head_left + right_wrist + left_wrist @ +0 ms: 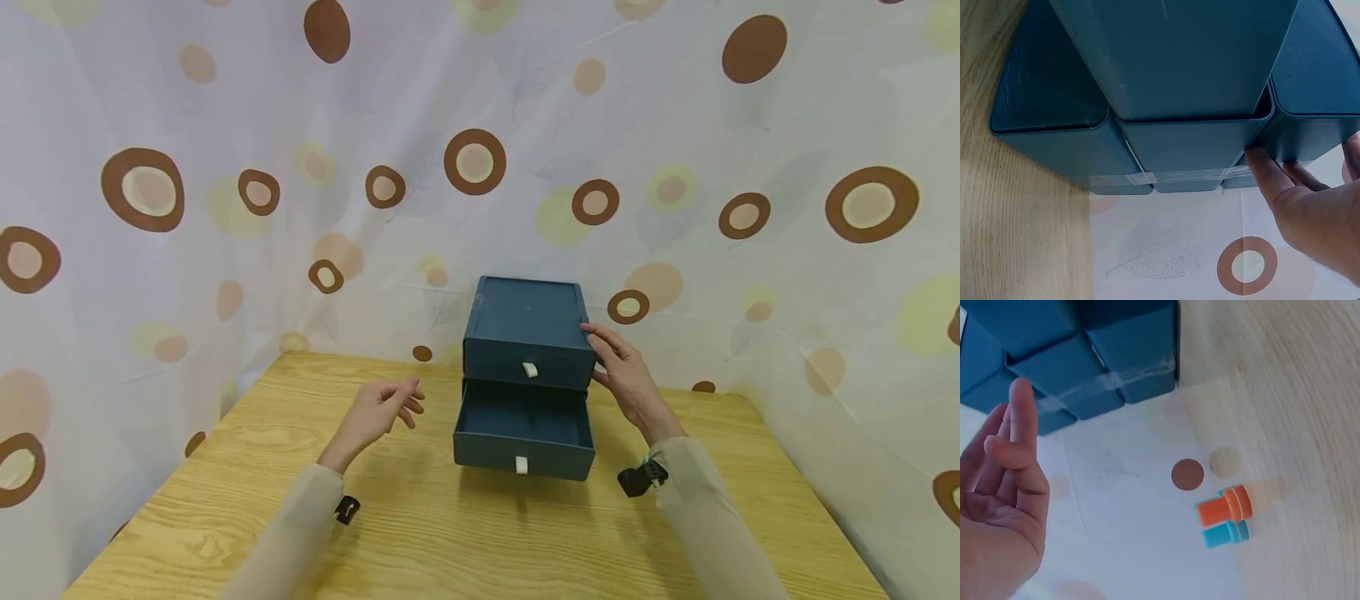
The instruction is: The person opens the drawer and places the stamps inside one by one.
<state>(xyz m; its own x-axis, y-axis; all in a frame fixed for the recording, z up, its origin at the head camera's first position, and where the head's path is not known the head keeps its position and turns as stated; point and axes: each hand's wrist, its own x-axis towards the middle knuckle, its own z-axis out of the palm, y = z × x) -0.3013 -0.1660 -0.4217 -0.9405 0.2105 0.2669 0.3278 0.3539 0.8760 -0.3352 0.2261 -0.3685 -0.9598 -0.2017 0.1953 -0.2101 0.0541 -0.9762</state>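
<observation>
1. A dark-blue plastic drawer unit (525, 354) is standing on the pale wood-grain worktop (405, 517), its middle drawer (543, 458) hanging open.
2. The right hand (630, 379) is resting lightly extended fingers against the unit's right side.
3. The left hand (378, 410) is hovering left of it, relaxed, released.
4. A white, brown-ringed sheet (420, 92) is hanging behind.

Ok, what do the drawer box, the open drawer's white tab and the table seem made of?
Drawer box: probably plastic, dull satin finish, judging by its smooth, even blue faces and rounded edges.
Tab: perhaps fabric or soft plastic; looks matte, too small to tell.
Table: wood or wood-look laminate, low sheen, with visible grain lines.
</observation>
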